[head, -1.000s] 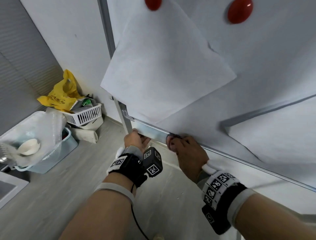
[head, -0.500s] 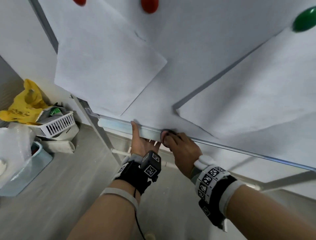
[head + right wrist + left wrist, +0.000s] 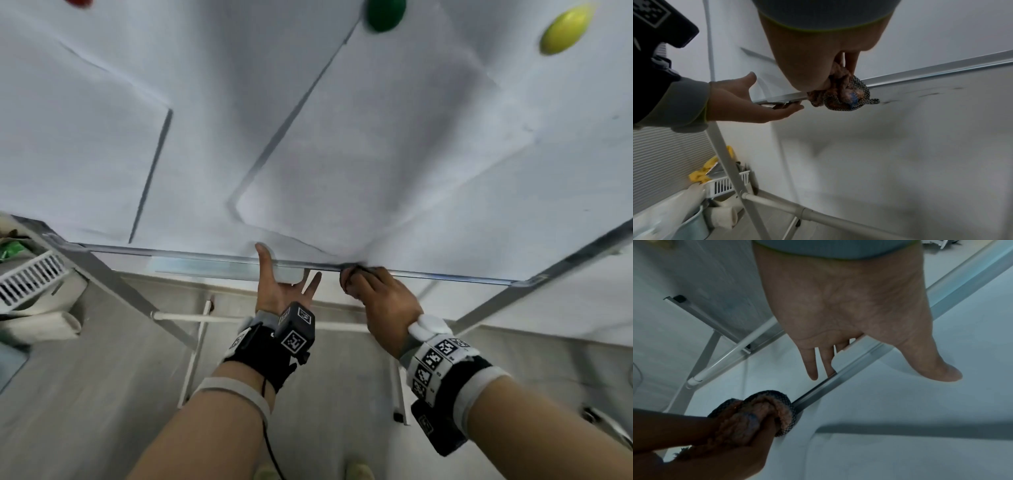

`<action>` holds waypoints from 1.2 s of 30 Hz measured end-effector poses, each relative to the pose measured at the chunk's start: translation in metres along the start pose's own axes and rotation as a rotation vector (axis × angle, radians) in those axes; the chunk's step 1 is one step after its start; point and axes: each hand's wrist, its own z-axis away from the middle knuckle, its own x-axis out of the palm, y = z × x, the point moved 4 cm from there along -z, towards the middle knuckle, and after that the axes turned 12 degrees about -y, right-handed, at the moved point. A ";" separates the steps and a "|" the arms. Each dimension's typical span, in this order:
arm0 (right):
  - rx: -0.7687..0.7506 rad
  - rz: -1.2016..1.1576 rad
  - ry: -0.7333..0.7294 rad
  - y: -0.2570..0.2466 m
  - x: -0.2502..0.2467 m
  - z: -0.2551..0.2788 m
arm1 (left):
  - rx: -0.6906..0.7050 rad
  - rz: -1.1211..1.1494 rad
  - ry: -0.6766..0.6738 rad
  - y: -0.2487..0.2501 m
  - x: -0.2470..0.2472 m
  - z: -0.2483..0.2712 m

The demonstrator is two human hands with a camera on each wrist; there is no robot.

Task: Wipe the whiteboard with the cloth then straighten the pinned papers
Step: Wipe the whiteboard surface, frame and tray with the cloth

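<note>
The soft, limp cloth (image 3: 840, 94), bunched in the right hand's (image 3: 378, 301) curled fingers, presses the whiteboard's bottom rail (image 3: 445, 274); left hand (image 3: 281, 287) beside it, fingers spread.

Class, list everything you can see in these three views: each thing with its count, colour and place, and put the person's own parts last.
whiteboard: one, white, on a metal stand, filling the upper head view
papers: at least two, white, askew on the board
magnets: one green, one yellow, a red one at the top left edge
tray rail: one, silver, along the board's bottom edge
cloth: one, brownish with checked mesh, at the rail
basket: one, white, on the floor at left
yellow bag: one, behind the basket
left hand: fingers straight, under the rail
right hand: grips the cloth
</note>
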 end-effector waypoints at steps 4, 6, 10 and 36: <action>0.070 -0.021 -0.007 0.033 -0.008 0.024 | -0.052 0.039 -0.012 -0.031 0.009 -0.003; 0.087 -0.040 -0.011 0.043 -0.008 0.031 | -0.084 -0.002 -0.018 -0.047 0.013 -0.004; 0.127 -0.054 -0.074 0.043 -0.007 0.031 | -0.152 -0.185 -0.103 -0.092 0.033 -0.004; 0.215 -0.201 0.087 0.124 -0.011 0.068 | -0.185 -0.621 -0.048 -0.173 0.074 -0.036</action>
